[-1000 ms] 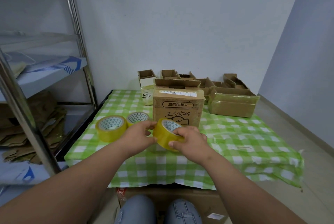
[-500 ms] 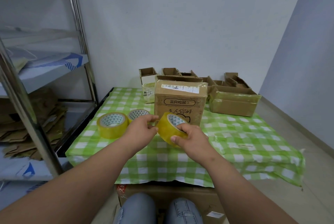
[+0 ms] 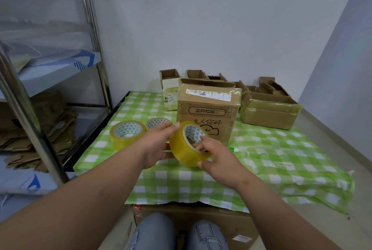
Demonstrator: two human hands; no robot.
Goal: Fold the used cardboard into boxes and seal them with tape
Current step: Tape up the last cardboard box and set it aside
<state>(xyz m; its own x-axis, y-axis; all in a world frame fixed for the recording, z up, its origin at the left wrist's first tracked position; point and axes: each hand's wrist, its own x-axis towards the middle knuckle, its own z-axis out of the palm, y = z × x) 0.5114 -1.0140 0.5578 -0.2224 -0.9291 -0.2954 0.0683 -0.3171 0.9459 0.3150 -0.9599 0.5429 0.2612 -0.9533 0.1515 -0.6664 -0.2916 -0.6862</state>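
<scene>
Both hands hold one roll of yellow tape [image 3: 188,145] up off the green checked tablecloth [image 3: 271,161], just in front of the printed cardboard box [image 3: 207,112]. The right hand [image 3: 217,159] grips it with fingers hooked into the core and thumb under the rim; the left hand [image 3: 159,145] cups its outer face. Left of the box lie two more rolls [image 3: 127,134], side by side. Open boxes [image 3: 269,108] stand behind and right of it.

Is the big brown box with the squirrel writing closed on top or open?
Closed. The big brown box has its top flaps down flat, with a white label lying across them. The small boxes behind it stand open.
</scene>
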